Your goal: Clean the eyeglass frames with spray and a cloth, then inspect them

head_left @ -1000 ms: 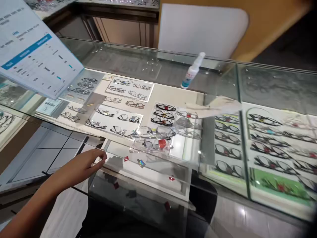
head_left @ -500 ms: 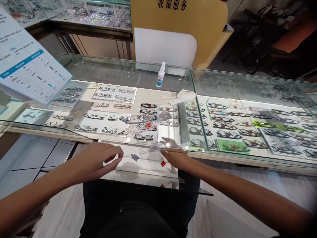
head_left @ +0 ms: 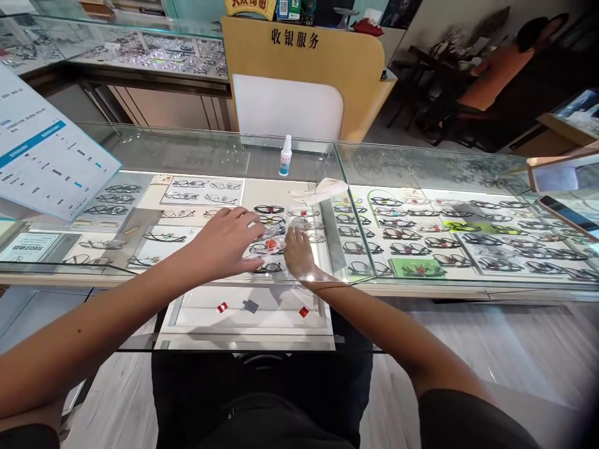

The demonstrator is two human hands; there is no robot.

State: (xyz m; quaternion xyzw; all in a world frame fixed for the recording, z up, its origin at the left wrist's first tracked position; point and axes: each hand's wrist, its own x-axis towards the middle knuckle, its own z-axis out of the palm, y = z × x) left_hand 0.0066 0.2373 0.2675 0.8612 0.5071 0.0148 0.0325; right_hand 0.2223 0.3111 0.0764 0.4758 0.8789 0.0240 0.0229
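Left hand: spread flat, touched glasses.
Right hand: at glasses; grip hidden, could not tell.
Done: tray out.
Pending: glasses unlifted.

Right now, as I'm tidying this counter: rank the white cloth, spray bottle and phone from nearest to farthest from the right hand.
1. white cloth: just beyond the right hand, slightly to its right.
2. spray bottle: farther back, near the counter's rear edge.
3. phone: far right end.
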